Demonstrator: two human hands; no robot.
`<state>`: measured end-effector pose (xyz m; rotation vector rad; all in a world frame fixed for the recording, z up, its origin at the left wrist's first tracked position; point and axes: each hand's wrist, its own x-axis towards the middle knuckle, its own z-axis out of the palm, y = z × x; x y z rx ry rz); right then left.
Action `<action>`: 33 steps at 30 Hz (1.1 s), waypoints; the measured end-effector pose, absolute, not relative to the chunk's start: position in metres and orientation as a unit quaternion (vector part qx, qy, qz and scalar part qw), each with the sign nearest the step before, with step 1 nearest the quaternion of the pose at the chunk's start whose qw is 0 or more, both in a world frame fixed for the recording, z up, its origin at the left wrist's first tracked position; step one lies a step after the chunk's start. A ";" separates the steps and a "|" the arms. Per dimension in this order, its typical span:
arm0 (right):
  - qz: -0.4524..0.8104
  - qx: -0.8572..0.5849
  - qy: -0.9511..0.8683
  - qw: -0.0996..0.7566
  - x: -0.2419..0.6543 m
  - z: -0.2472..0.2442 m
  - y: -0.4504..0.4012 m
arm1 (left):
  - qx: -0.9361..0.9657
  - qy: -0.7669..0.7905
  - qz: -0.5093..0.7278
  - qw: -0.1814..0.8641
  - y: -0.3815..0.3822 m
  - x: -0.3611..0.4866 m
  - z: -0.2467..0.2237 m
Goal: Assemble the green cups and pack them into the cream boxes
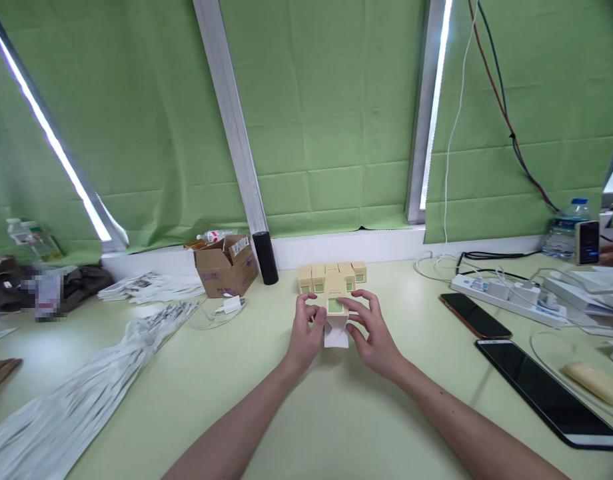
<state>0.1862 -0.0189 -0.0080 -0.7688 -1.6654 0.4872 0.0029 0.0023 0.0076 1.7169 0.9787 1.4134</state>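
Note:
Between my two hands is a small tan box [335,288] with a green label and a white flap hanging open at its near end. My left hand [306,328] pinches the box's left side with thumb and fingers. On the right side, my right hand [374,332] has its fingertips against the box, with the thumb near the white flap [336,337]. Just behind stand several similar tan boxes [305,276] in a cluster near the wall.
Left of the boxes are a black cylinder [265,258], an open cardboard box [226,268], a white charger [231,305] and white strips [101,380]. To the right lie a phone [475,315], a larger tablet-like device [546,387] and a power strip [509,300]. Other people's hands show at both edges.

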 end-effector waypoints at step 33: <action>0.333 -0.321 -0.620 0.633 0.186 -0.008 -0.009 | 0.741 0.304 0.554 0.227 0.003 0.003 0.006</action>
